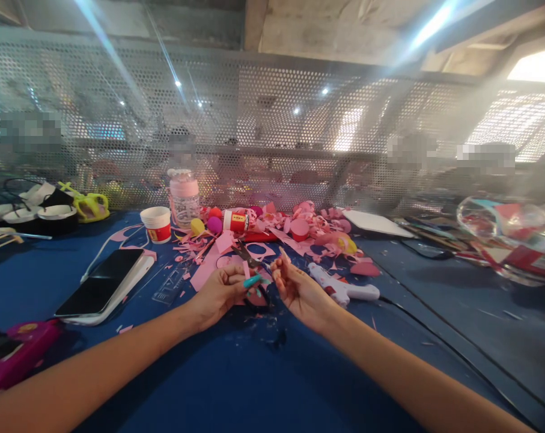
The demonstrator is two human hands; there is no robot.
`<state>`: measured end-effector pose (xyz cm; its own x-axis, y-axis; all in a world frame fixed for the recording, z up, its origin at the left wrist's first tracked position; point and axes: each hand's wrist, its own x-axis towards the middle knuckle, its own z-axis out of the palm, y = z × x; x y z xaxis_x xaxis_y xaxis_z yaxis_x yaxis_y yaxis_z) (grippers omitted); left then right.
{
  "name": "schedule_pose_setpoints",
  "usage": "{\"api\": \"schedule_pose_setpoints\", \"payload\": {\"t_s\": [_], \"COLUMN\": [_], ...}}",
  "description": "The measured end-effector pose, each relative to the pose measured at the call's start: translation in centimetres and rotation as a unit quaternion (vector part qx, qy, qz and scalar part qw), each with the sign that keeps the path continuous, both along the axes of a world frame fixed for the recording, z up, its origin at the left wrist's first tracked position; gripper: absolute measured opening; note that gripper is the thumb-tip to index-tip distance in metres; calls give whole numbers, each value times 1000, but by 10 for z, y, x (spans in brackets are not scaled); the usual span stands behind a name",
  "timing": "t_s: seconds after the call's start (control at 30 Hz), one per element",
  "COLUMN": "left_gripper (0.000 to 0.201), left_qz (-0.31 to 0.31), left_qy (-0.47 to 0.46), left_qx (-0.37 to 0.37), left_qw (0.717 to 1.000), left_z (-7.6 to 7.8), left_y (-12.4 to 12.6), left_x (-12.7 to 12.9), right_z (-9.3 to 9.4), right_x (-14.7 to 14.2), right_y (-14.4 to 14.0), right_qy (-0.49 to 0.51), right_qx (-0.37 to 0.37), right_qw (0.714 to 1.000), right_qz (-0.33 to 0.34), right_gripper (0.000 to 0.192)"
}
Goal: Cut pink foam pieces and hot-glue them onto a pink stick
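Forearms: both reach in from the bottom edge and meet over the middle of the blue counter (236, 385).
Left hand (220, 291): fingers curled shut around a small teal-handled tool (253, 281); the teal end pokes out toward the other hand; what kind of tool it is cannot be told.
Right hand (294, 285): just beside the left one, fingers bent and pinched on a thin pink paper strip (283, 255) that sticks up from the fingertips.
Under the hands: a dark pair of scissors (247, 257) lies on pink scraps just beyond the left knuckles.
Near right: a white glue gun (344, 287) lies on the counter close by the right wrist, its black cord running off to the right.
Near left: a phone (101, 287) with a dark screen rests on a white notebook; a clear ruler (170, 284) lies between it and the left hand.
Far left corner: a magenta object (20, 352) at the counter's edge.
Middle distance: a heap of pink paper cuttings (308, 231), coloured balls, a red-and-white paper cup (157, 224) and a pink-capped bottle (184, 195).
Far right: a clear bowl (506, 237) holding coloured bits.
Back: a perforated metal screen (272, 120) closes off the counter.
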<state>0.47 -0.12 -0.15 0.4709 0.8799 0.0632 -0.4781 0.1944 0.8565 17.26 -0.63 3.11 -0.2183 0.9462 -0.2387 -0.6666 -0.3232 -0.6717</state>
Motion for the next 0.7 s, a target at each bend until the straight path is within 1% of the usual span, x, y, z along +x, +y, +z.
{"api": "schedule_pose_setpoints", "payload": {"t_s": [0.1, 0.17, 0.27, 0.33, 0.4, 0.47, 0.57, 0.7], "left_gripper": [27, 26, 30, 33, 35, 35, 38, 38], "left_qz": [3, 2, -10, -17, -24, -26, -32, -33], "left_qy": [-5, -9, -14, -12, -7, -4, 1, 4], "left_qx": [-4, 5, 17, 23, 27, 25, 13, 13], "left_qw": [1000, 1000, 1000, 1000, 999, 999, 999, 999], "left_z": [-1, -2, -3, -3, -3, -2, -1, -1], "left_y": [2, 2, 3, 2, 2, 2, 1, 0], "left_x": [0, 0, 0, 0, 0, 1, 1, 2], "right_z": [-2, -5, -10, -11, -12, -11, -8, -4], "right_x": [3, 5, 3, 2, 1, 0, -1, -1], "right_y": [2, 3, 4, 4, 2, 0, 0, 1], "right_qy": [-27, -63, -141, -186, -210, -206, -156, -87], "right_qx": [27, 72, 138, 159, 164, 152, 129, 93], "right_qw": [999, 995, 980, 970, 964, 966, 979, 992], "right_qz": [10, 11, 8, 8, 10, 15, 11, -4], "right_gripper": [13, 17, 22, 23, 25, 27, 27, 19]}}
